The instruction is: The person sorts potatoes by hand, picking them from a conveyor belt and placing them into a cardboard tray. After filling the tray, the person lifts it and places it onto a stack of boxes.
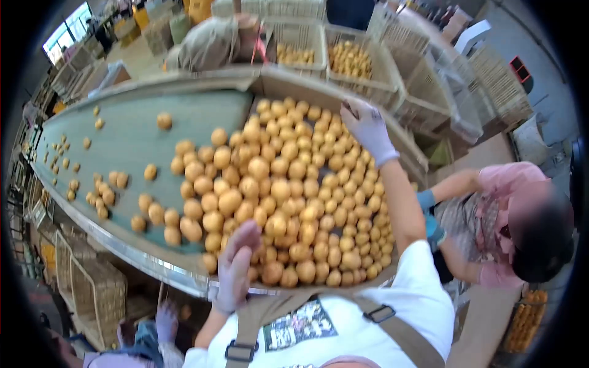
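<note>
Round yellow-orange fruits [280, 190] lie in a dense heap across the near end of a sorting table. My left hand [235, 267], in a pale glove, is at the heap's lower left edge, fingers stretched out and thumb apart, with nothing in it. Over at the far right side of the heap is my right hand [367, 127], also in a pale glove. Its fingers are bent together by the table's raised rim [319, 92]. A small dark brown thing shows at the fingertips, too blurred to name.
A green conveyor belt [202, 113] with scattered fruits runs off to the left. Beyond the rim stand plastic crates [383, 76], some holding fruits. A co-worker in pink [491, 221] is close on my right. Another person's gloved hand [166, 322] shows at lower left, near stacked crates [98, 294].
</note>
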### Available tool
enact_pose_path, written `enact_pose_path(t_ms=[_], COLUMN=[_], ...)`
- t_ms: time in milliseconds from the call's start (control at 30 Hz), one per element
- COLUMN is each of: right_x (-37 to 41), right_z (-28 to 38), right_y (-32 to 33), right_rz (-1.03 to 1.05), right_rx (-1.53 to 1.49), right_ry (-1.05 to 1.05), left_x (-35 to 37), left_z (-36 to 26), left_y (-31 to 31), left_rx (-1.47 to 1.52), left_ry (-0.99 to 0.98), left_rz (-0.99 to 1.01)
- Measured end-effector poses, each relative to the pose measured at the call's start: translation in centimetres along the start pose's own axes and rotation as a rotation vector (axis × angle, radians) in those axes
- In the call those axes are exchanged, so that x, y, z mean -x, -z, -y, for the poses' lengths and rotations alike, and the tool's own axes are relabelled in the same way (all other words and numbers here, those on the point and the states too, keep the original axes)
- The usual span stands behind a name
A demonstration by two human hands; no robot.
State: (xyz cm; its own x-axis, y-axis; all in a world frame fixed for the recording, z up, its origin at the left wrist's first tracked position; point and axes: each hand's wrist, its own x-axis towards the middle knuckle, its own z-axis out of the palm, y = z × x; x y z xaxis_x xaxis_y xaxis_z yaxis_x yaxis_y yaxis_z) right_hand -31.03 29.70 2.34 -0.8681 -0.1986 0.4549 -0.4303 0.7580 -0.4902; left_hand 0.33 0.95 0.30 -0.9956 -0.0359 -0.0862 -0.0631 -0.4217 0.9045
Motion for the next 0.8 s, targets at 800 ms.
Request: enact_pose_path(t_ms=[800], right_x=[1.0], right_z=[-2.3], right_y=[0.4], right_rz=[-0.111], right_rx=[0.248], right_ry=[0.110], left_x=[-0.8], left_z=[0.5], left_y=[-0.4], left_rx=[-0.133], left_ry=[0.069], left_rz=[0.158])
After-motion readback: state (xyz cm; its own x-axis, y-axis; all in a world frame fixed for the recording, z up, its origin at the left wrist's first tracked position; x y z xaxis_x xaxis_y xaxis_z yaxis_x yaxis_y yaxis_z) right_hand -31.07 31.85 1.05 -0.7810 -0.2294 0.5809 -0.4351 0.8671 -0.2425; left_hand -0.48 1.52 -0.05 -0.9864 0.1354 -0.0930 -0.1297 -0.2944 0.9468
